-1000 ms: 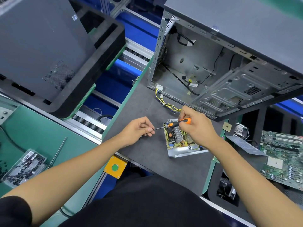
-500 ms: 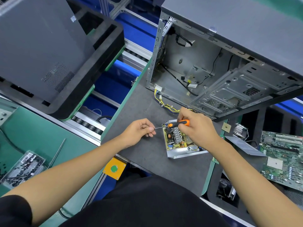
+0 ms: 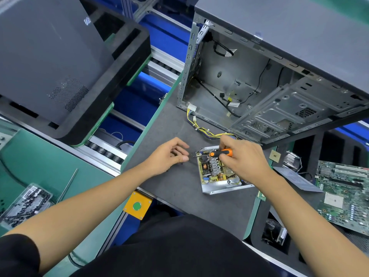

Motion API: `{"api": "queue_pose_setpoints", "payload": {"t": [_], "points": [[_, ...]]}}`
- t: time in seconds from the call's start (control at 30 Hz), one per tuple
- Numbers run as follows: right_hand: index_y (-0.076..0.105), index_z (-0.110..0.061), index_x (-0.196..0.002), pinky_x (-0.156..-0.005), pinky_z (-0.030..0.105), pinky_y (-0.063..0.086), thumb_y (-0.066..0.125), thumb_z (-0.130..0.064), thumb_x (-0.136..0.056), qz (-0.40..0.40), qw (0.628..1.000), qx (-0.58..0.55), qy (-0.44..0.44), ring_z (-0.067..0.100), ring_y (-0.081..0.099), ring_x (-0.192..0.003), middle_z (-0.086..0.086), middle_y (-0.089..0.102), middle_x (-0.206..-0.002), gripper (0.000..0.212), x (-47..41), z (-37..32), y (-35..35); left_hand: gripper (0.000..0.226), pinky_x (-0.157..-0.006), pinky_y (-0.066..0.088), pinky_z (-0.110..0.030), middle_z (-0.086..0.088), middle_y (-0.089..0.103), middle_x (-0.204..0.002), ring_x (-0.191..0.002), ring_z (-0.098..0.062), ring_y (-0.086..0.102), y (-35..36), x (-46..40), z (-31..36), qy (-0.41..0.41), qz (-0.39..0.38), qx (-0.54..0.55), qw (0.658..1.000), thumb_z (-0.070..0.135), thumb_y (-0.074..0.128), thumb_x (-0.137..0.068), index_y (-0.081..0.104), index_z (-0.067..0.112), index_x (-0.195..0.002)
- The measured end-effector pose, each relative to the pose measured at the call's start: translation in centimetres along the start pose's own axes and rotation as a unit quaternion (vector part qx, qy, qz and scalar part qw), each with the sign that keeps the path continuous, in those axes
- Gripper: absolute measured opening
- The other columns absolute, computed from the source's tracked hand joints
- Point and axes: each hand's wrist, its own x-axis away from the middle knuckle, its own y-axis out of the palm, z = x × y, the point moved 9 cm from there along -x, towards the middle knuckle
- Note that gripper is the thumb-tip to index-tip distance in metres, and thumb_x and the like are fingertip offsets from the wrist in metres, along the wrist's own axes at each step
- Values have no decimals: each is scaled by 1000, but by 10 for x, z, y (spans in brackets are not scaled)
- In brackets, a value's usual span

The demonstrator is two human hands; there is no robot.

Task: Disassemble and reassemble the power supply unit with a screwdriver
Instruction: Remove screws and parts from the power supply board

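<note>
At the far left, on a green side bench, lies a clear bag of small dark parts with a thin metal rod just beside it; behind them a closed grey computer case sits in a black foam tray over a blue roller conveyor. A yellow box with a green button hangs at the near edge of the dark grey tabletop. The left hand hovers over that surface, fingers loosely curled with thumb and forefinger close together at the screwdriver's tip; whether they pinch a screw is too small to tell. The screwdriver, orange and black in the handle, lies nearly level, gripped by the right hand, whose fingers are wrapped around the handle above the power supply unit. That unit rests flat on the tabletop, cover off, circuit board and heat sink bare inside a thin sheet-metal tray. It looks light and stiff, but the board is probably fragile and the tray edges sharp, so the folded metal rim is likely the safest hold, clear of components. Its yellow wire bundle trails back into the open, gutted computer chassis and would probably drag if the unit were shifted. Further right sit a grey metal cover and a green motherboard. Free room around the unit is modest.
</note>
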Motion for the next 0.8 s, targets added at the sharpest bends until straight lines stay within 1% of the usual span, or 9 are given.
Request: {"api": "queue_pose_setpoints", "payload": {"t": [0.07, 0.13, 0.23, 0.3, 0.4, 0.57, 0.73, 0.8], "points": [[36, -32, -85, -50, 28, 18, 43, -40, -74, 1, 1000, 30, -6, 29, 44, -61, -7, 38, -51, 15, -2, -2, 2, 30, -75, 51, -30, 8, 73, -102, -90, -20, 66, -7, -2, -1, 2, 26, -17, 1000, 22, 79, -88, 62, 29, -111], [33, -32, -83, -49, 27, 13, 41, -40, -76, -6, 998, 58, -13, 29, 41, -60, -9, 33, -50, 14, -6, -6, 6, 29, -74, 50, -31, 7, 73, -100, -87, -17, 65, -9, -3, -2, 3, 38, -21, 999, 22, 80, -88, 62, 29, -110], [36, -29, -83, -49, 28, 11, 46, -37, -81, -16, 997, 80, -9, 29, 40, -62, -11, 31, -52, 13, -11, -6, 14, 28, -78, 53, -36, 5, 72, -100, -91, -22, 66, -7, -4, -4, 1, 35, -35, 999, 21, 79, -89, 62, 26, -111], [37, -27, -84, -49, 28, 12, 51, -34, -84, -19, 995, 102, -9, 29, 40, -62, -11, 30, -53, 15, -13, -6, 18, 27, -82, 54, -36, 4, 72, -102, -93, -21, 67, -6, -4, -4, 5, 36, -47, 998, 18, 78, -90, 63, 23, -112], [38, -26, -85, -49, 29, 12, 52, -32, -86, -25, 992, 123, -7, 29, 41, -62, -10, 31, -53, 16, -17, -6, 22, 25, -85, 55, -34, 2, 73, -104, -94, -16, 68, -5, -5, -3, 8, 41, -57, 998, 14, 76, -91, 63, 19, -112], [37, -27, -86, -48, 30, 12, 53, -32, -87, -33, 990, 134, -9, 30, 41, -62, -7, 34, -54, 17, -23, -7, 25, 25, -85, 54, -31, 2, 73, -104, -94, -15, 68, -5, -7, -6, 7, 47, -60, 997, 12, 75, -91, 63, 16, -113], [39, -26, -87, -48, 31, 13, 53, -31, -87, -35, 989, 144, -11, 31, 41, -63, -5, 35, -56, 15, -27, -7, 25, 25, -83, 54, -23, 7, 73, -103, -94, -8, 68, -4, -10, -10, 6, 41, -69, 997, 15, 75, -91, 63, 22, -112], [40, -25, -88, -48, 31, 13, 52, -33, -87, -35, 989, 144, -17, 31, 42, -65, -3, 41, -60, 14, -29, -10, 26, 25, -82, 52, -20, 9, 73, -103, -95, -7, 68, -4, -11, -11, 5, 39, -75, 996, 16, 76, -91, 63, 23, -111]]}}
